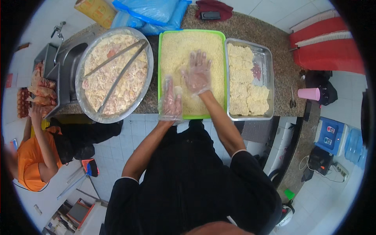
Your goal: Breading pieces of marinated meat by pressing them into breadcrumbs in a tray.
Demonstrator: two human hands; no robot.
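A green plastic tray (224,70) full of pale yellow breadcrumbs (179,44) lies before me. My right hand (198,72), in a clear plastic glove, rests flat on the crumbs with its fingers spread. Also gloved, my left hand (171,101) is at the tray's near left part, fingers extended and no object in its grasp. Whether anything lies under either palm is hidden. To the left, a large metal bowl (80,97) contains raw meat pieces in creamy batter (129,85), with metal tongs (120,73) across it. At the right, a metal tray (270,73) holds several crumb-coated pieces (239,70).
Blue plastic bags (158,11) and a yellow roll (95,11) stand behind. A sink (75,61) adjoins the bowl. Scissors (292,95) and a pink cup (308,94) are at the right. A person in orange (36,164) works at the far left.
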